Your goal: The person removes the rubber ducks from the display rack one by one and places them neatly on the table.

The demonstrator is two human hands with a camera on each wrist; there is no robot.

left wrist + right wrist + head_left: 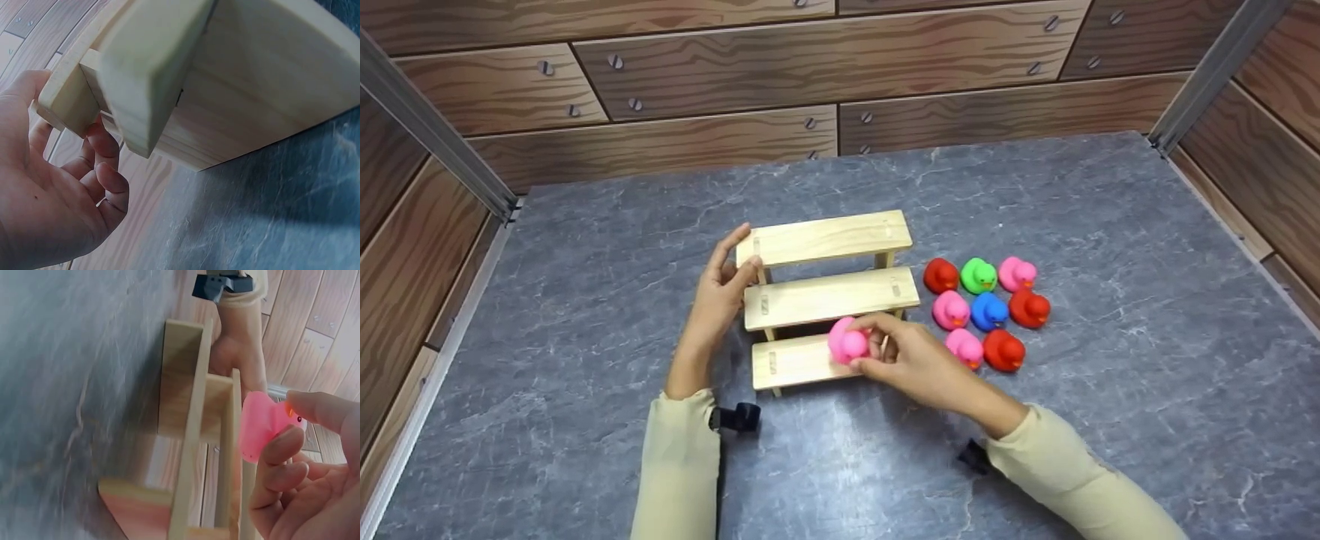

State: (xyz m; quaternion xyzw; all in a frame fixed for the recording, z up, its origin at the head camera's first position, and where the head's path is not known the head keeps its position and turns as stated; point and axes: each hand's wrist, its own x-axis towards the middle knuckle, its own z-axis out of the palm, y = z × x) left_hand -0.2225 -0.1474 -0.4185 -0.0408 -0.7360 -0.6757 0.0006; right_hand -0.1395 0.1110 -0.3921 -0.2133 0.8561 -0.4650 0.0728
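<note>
A pale wooden three-step stand [831, 297] sits on the grey marbled surface in the head view. My left hand [718, 300] grips the left end of its top step; in the left wrist view, that hand [53, 191] has thumb and fingers on either side of the board's end. Between thumb and fingers, my right hand [919, 364] pinches a pink rubber duck [847, 342] in front of the lowest step. In the right wrist view this duck [261, 424] is held off the boards by the right hand [315, 478]. I see no duck on the steps.
Right of the stand, several rubber ducks stand grouped in rows, among them a green duck [979, 276], a blue duck [989, 311] and a red duck [1004, 351]. Wood-patterned walls [840, 67] enclose the grey surface [622, 247] at the back and sides.
</note>
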